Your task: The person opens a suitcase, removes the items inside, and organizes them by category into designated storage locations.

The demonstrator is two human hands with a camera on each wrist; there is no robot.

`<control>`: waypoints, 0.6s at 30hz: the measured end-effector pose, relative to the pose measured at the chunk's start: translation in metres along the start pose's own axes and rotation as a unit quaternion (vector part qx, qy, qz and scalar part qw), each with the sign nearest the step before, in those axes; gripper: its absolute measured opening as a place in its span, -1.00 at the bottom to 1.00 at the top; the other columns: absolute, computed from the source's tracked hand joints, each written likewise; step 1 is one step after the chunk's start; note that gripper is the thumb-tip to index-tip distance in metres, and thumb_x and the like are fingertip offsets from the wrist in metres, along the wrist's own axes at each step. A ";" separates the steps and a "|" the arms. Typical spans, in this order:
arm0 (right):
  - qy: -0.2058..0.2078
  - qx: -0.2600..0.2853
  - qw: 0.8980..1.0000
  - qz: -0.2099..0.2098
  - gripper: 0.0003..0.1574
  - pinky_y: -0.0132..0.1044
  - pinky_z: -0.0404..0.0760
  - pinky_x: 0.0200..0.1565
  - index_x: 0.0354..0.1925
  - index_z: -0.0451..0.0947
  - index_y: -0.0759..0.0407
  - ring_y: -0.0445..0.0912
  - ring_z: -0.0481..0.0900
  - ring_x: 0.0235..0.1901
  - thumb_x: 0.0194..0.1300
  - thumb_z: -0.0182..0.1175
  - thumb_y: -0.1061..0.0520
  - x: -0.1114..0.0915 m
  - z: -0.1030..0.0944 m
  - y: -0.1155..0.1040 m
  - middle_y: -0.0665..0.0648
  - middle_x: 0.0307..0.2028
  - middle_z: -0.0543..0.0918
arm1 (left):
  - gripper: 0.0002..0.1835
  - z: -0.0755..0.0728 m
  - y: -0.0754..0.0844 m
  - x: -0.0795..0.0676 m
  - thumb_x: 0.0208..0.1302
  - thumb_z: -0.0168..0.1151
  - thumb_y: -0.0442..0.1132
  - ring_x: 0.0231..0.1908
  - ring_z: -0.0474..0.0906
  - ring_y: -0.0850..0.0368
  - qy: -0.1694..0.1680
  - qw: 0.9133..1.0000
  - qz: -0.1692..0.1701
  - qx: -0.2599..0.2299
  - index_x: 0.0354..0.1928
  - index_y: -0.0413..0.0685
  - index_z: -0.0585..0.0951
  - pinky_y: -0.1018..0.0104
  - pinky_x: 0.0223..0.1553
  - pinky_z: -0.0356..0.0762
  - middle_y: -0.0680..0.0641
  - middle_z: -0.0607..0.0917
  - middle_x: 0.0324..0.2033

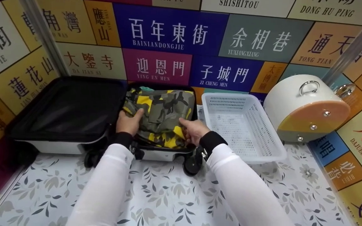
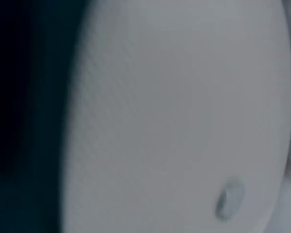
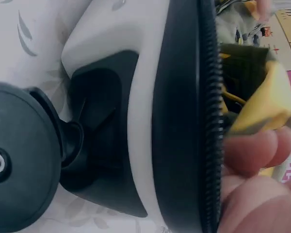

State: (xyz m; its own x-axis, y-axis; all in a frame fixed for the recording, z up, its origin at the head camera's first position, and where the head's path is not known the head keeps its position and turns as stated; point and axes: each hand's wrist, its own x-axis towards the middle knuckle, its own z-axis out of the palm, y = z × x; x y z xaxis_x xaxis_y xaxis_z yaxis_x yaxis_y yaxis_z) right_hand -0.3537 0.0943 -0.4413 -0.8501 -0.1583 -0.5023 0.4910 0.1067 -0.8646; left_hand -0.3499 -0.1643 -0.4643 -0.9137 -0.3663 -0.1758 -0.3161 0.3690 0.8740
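A person's left hand (image 1: 128, 123) and right hand (image 1: 196, 129) are gripping opposite sides of the camouflage clothing (image 1: 168, 110), which is lying in the right half of an open suitcase (image 1: 159, 155). A white perforated basket (image 1: 277, 155) is standing just right of it, and a rounded white case (image 1: 289, 97) is resting beyond the basket, near the lettered wall (image 1: 171, 14).

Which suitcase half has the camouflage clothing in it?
The right half, beside the white basket; the left half is plain black on top.

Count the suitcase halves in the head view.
2: the black-covered left half, and the right half, holding camouflage clothing, beside the white basket. None appears hidden.
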 end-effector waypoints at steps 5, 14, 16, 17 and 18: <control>0.045 -0.083 0.994 -0.060 -0.39 -0.26 0.65 -0.05 0.21 0.60 0.21 -0.05 0.68 -0.19 0.51 0.22 -0.23 0.002 0.013 0.008 0.11 -0.14 0.71 | -0.12 -0.004 0.003 0.000 0.57 0.10 0.05 0.63 0.11 -0.19 0.007 1.000 0.005 0.013 0.69 -0.17 -0.04 -0.03 0.61 0.18 -0.24 0.11 0.66; 0.078 -0.070 0.992 -0.071 0.07 0.09 0.31 0.54 0.62 0.11 0.26 0.22 0.25 0.55 0.51 0.14 -0.37 0.004 0.024 0.014 0.30 0.59 0.21 | -0.13 -0.011 0.001 0.004 0.51 0.10 -0.17 0.53 0.28 -0.23 -0.037 0.998 0.028 0.036 0.68 -0.23 -0.07 -0.07 0.45 0.42 -0.31 0.18 0.62; 0.087 -0.063 0.992 -0.064 0.17 0.06 0.38 0.50 0.62 0.03 0.34 0.21 0.39 0.44 0.47 0.19 -0.36 0.004 0.026 0.014 0.35 0.48 0.35 | -0.13 -0.011 0.000 0.005 0.50 0.09 -0.18 0.53 0.28 -0.24 -0.042 0.997 0.034 0.046 0.68 -0.24 -0.07 -0.07 0.47 0.40 -0.32 0.18 0.62; 0.089 -0.057 0.992 -0.061 0.17 0.05 0.39 0.47 0.61 0.03 0.37 0.22 0.42 0.39 0.46 0.22 -0.33 0.004 0.026 0.015 0.37 0.43 0.37 | -0.13 -0.011 0.000 0.005 0.49 0.09 -0.18 0.54 0.27 -0.24 -0.042 0.997 0.039 0.049 0.68 -0.24 -0.06 -0.06 0.48 0.38 -0.33 0.18 0.62; 0.096 -0.059 0.992 -0.063 0.16 0.03 0.43 0.44 0.60 0.04 0.38 0.20 0.44 0.35 0.45 0.24 -0.30 0.005 0.026 0.015 0.36 0.40 0.40 | -0.13 -0.011 0.000 0.005 0.49 0.10 -0.18 0.55 0.26 -0.24 -0.043 0.997 0.044 0.050 0.68 -0.25 -0.05 -0.06 0.50 0.36 -0.33 0.18 0.62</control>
State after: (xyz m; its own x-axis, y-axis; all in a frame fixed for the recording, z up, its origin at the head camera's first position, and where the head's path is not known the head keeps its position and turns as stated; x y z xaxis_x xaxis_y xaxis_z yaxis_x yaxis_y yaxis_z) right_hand -0.3458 0.0692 -0.4568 -0.9295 0.0101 -0.3688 0.3623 0.2132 -0.9073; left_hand -0.3518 -0.1756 -0.4597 -0.9560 -0.2565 -0.1420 -0.2539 0.4819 0.8386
